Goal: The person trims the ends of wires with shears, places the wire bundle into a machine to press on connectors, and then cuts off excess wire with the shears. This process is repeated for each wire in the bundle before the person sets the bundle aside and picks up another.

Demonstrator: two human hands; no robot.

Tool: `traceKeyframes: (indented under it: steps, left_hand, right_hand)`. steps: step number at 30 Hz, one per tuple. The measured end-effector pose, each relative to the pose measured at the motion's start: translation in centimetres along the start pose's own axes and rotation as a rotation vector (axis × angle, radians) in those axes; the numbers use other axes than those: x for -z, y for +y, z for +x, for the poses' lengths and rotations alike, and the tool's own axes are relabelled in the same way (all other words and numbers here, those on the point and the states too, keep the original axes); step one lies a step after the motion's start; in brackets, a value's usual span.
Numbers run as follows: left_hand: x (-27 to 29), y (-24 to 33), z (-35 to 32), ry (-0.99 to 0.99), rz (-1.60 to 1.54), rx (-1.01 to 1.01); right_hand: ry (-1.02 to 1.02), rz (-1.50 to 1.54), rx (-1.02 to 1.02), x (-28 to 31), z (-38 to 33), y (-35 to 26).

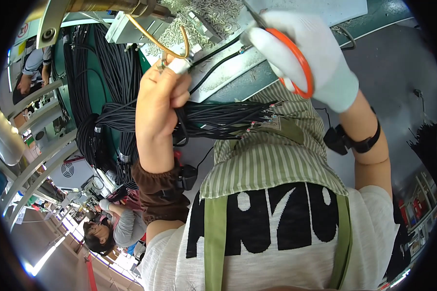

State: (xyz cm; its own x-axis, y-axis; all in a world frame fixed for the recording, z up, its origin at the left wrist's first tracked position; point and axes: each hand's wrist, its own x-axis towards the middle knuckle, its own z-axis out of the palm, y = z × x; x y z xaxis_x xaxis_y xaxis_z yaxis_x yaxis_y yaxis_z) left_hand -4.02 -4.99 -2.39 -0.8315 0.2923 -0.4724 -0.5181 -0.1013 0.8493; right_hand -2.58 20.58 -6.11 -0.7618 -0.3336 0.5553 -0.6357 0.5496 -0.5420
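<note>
My left hand (161,89) is closed with its fingertips pinched together, and white covering shows on a fingertip. From that pinch a black cable (218,52) runs right toward the scissors. A second black cable (211,73) lies just below it, ending in small metal tips. In a white glove, my right hand (308,46) is closed round scissors with orange-red handles (303,65). Their blades are mostly hidden by the glove. Below my left hand, a thick bundle of black cables (218,116) lies across my forearm, with stripped, coloured wire ends at its right.
A heap of small metal terminals (221,12) lies on the bench beside a metal block (204,26). A bent copper-coloured tube (153,39) reaches down beside my left hand. More black cables (114,68) hang at left. A person (114,228) works at lower left; another (34,68) is at upper left.
</note>
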Motion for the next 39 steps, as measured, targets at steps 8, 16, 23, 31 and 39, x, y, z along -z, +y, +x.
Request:
traceKeyframes:
  steps: [8,16,23,31,39]
  left_hand:
    - [-0.2,2.1,3.6,-0.150,0.124,-0.040]
    - [0.4,3.0,4.4,-0.267,0.251,-0.025]
    - [-0.4,3.4,4.0,-0.158,0.408,-0.166]
    - [-1.2,3.3,3.4,-0.116,0.433,-0.195]
    - [-0.8,3.2,3.4,-0.149,0.462,-0.205]
  right_hand:
    - [0.105,-0.040,0.549,-2.1,5.9,4.5]
    - [-0.412,1.023,-0.671,0.5,7.0,1.2]
    - [-0.418,1.056,-0.634,0.3,7.5,1.4]
    - [-0.421,1.089,-0.666,0.1,7.3,1.5]
    - [-0.446,1.069,-0.700,0.8,7.4,1.2]
